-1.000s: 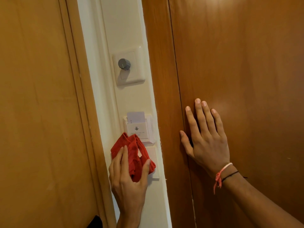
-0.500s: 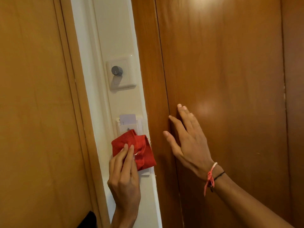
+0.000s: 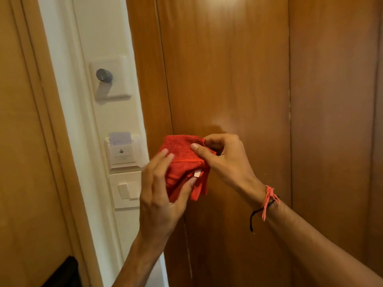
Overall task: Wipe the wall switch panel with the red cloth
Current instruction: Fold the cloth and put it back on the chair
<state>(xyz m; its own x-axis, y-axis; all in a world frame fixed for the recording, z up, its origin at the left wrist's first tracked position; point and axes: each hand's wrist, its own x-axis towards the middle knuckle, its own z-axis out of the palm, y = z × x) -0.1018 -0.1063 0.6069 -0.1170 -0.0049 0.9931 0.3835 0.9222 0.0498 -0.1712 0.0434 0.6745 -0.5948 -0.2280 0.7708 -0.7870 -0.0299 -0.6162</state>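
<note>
The red cloth is bunched up in front of the wooden door, held away from the wall between both hands. My left hand grips its lower part from below, thumb against the fabric. My right hand pinches its upper right edge. The white wall switch panel with its rocker switches sits uncovered on the narrow white wall strip, just left of my left hand.
A key-card holder with a card sits directly above the switch panel. Higher up is a dimmer plate with a grey knob. Wooden door frame stands at left, wooden door at right. A dark object shows at bottom left.
The left hand pulled the red cloth off the wall and to the right. The right hand left the door and took hold of the cloth. The switch panel is now uncovered.
</note>
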